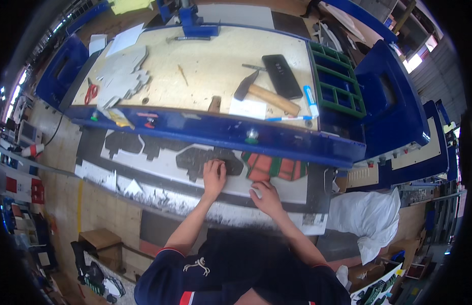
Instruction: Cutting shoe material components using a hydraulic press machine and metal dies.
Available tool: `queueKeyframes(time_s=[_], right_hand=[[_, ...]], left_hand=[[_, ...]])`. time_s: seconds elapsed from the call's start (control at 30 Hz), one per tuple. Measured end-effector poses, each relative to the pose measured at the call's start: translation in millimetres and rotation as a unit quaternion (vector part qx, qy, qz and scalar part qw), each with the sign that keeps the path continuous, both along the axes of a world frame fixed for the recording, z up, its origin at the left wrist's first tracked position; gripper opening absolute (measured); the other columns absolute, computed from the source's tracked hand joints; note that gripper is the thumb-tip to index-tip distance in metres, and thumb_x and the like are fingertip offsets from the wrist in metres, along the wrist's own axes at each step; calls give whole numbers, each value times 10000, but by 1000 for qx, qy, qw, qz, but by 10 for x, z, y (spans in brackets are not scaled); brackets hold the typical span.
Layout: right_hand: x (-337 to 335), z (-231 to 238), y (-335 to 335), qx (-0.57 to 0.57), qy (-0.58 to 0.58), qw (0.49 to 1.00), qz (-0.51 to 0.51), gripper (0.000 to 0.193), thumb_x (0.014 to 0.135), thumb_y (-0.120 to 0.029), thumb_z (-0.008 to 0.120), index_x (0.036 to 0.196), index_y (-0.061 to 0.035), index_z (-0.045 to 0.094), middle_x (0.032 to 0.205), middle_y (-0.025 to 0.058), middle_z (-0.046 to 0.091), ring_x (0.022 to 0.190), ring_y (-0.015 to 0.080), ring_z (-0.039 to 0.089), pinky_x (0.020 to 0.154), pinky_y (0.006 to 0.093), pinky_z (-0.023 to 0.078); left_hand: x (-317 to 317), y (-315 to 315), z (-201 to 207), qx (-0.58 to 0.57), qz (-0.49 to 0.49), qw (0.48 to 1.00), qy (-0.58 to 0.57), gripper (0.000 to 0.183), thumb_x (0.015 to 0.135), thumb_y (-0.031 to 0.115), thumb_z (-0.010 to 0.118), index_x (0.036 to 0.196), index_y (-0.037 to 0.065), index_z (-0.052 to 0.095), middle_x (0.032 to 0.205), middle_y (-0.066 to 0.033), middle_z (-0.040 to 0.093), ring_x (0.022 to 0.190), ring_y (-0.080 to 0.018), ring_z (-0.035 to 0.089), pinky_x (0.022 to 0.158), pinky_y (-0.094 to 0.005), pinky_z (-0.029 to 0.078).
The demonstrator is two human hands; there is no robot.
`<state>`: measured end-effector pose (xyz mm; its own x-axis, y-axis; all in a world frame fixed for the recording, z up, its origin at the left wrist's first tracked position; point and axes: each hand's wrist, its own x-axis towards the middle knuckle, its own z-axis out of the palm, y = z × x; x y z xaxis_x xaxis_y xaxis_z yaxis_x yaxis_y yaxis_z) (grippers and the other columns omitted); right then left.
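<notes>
My left hand (214, 177) rests on a dark grey cut-out shape (187, 161) in the white sheet (165, 165) on the press bed. Its fingers are slightly bent and lie flat, with nothing visible in them. My right hand (268, 197) is at the near edge of a red-and-green cutting die (276, 166). Its fingertips touch or nearly touch the die, and the thumb stands apart from the fingers. The die lies at the right of the sheet, partly under the blue press beam (210, 124). Another dark cut-out (125, 145) shows at the left.
On the pale shelf above lie a hammer (269, 96), a black phone (282, 76), blue-and-white markers (310, 100), red scissors (91, 91) and grey offcuts (121, 71). A green divided tray (337, 79) stands at right. White cloth (365, 216) hangs beside the bed.
</notes>
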<state>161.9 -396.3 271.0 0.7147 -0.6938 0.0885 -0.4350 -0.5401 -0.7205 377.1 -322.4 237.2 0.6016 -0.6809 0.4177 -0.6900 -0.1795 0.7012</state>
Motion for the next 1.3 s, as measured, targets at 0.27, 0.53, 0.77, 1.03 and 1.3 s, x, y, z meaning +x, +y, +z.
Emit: queueKeyframes(time_s=[0.27,0.53,0.77,1.03,1.3], right_hand=[[629,-247,-329,-202,100,974,-30,871,710,-434,768,1389,-35,397,1281,230,438,1234,394,395,1077,523,258],[550,-220,-318,-96,200,975,28,757,586,-408,835,1164,-40,514,1118,157,482,1099,334,448,917,486,349],[157,462,-140,-107,59,992,-11,710,570,-333,843,1147,-68,526,1101,152,487,1059,336,480,896,454,377],[-1400,754,38,-94,-245,939,-223,768,641,-207,842,1286,-26,465,1276,144,499,1184,265,500,978,359,437],[-2668,245,-308,69,-452,788,-413,543,841,-121,640,1339,-31,441,1192,101,560,1059,189,561,942,300,441]], left_hand=[[352,-709,-593,82,-110,984,-112,258,918,230,578,1076,46,664,1152,-170,599,1158,-391,512,1051,-508,350],[103,-540,-673,265,-85,938,-208,585,960,531,456,1497,323,352,1539,-218,279,1436,-418,224,1157,-566,170],[89,-430,-814,272,-80,933,-220,610,958,563,435,1516,353,308,1598,-184,170,1472,-393,152,1139,-596,192],[-54,-275,-311,121,-65,953,269,316,935,252,596,1161,38,655,897,-80,690,787,-176,637,779,-275,493],[-570,37,-277,34,128,644,754,111,874,147,577,964,90,611,796,-6,570,752,-139,509,750,-375,490]])
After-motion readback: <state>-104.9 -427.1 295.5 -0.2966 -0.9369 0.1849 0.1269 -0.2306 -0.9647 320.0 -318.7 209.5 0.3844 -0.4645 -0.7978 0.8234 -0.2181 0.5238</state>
